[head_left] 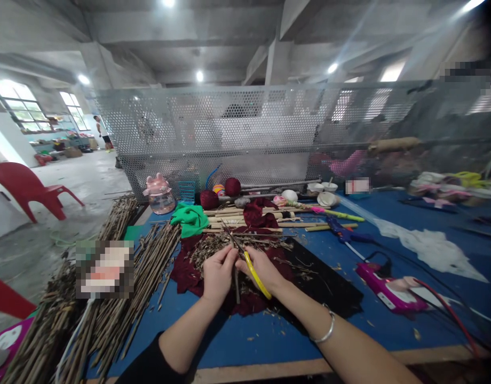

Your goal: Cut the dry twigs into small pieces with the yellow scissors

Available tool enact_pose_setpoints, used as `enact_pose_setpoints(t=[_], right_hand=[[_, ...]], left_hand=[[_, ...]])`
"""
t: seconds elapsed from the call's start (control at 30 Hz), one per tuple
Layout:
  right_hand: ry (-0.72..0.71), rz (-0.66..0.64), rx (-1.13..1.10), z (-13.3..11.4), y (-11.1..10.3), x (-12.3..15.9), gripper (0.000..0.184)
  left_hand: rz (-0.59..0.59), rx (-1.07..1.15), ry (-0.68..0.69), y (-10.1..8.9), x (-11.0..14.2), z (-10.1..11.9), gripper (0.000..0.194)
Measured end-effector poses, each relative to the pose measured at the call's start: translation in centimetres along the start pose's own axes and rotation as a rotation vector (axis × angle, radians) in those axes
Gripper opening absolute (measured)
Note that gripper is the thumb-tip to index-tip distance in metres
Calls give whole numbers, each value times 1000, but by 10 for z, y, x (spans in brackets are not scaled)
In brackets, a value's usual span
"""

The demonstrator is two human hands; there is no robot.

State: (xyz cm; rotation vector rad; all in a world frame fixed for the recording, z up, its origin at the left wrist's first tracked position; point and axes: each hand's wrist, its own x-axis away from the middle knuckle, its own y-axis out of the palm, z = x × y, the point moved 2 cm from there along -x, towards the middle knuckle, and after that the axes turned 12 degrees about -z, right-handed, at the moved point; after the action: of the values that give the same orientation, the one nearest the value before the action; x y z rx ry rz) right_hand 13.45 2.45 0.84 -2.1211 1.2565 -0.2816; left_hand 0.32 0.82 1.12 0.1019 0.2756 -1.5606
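My left hand (218, 273) pinches a thin brown stick (236, 282) that hangs down from its fingers. My right hand (261, 269) is closed on yellow-handled scissors (256, 276), whose blades (234, 239) point up and away over the stick. Both hands hover above a dark red cloth (189, 274) covered with a heap of small stick cuttings (213, 246). A silver bracelet (324, 330) circles my right wrist.
A big pile of long sticks (109, 304) lies at the left on the blue table (237, 341). Pink glue guns (385, 290), a blue one (343, 232), yarn balls (209, 199), bamboo rods (245, 216), green cloth (191, 218), and a mesh screen (249, 133) sit behind. Red chair (27, 189) at left.
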Motion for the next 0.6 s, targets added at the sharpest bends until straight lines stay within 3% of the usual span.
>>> enact_pose_setpoints(t=[0.23,0.6], right_hand=[[187,75,210,5,-7,0,35],[162,39,200,0,-10,0,37]], left_hand=[[-130,112,-40,4,-3,-3,34],[-172,80,-19,4,-1,0,33]])
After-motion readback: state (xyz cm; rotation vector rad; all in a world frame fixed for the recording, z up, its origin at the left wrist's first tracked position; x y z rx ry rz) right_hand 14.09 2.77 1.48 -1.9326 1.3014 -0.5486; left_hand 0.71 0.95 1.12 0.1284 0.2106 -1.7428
